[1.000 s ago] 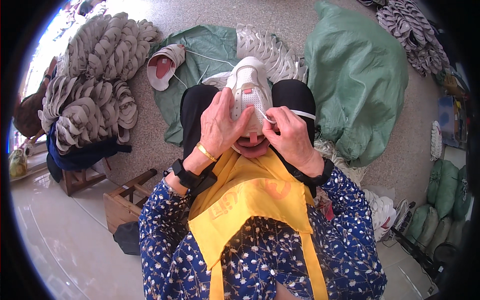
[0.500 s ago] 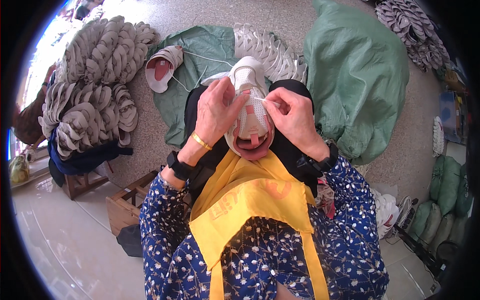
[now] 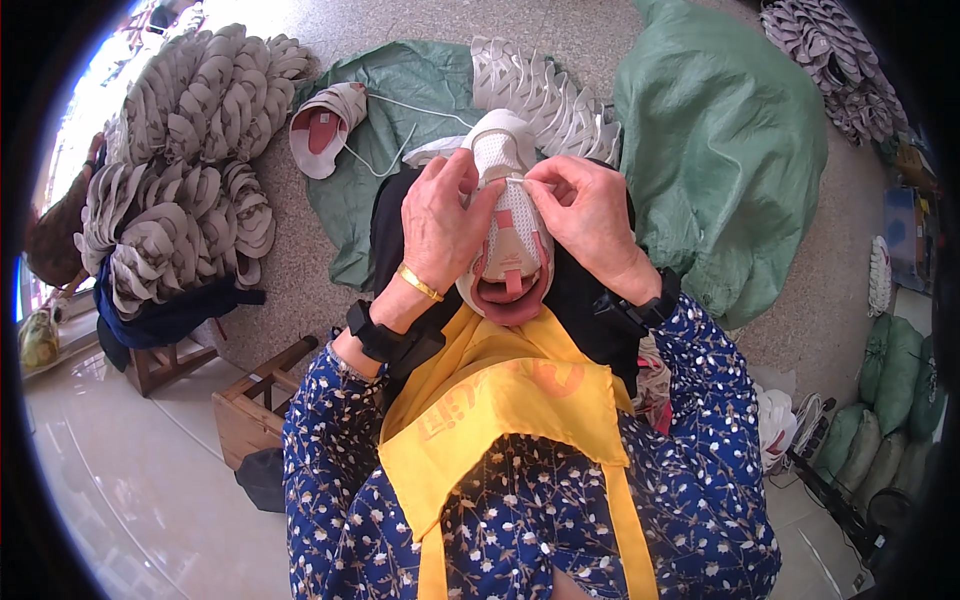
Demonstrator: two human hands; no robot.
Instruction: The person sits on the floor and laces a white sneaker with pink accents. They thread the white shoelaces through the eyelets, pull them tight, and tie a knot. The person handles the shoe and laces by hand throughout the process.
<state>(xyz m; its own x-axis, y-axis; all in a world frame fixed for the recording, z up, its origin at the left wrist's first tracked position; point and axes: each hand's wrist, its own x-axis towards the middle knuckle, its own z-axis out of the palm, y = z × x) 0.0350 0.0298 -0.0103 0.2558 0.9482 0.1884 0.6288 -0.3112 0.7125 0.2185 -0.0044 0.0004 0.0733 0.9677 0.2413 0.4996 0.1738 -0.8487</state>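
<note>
The speckled floor holds a flattened green sheet beyond the fingers; on that sheet, ahead of the fingers, lies a row of white laced shoe uppers, and at its edge, well left of them, a pink-lined white shoe; a bulging green sack rests on the floor right of the fingers.
</note>
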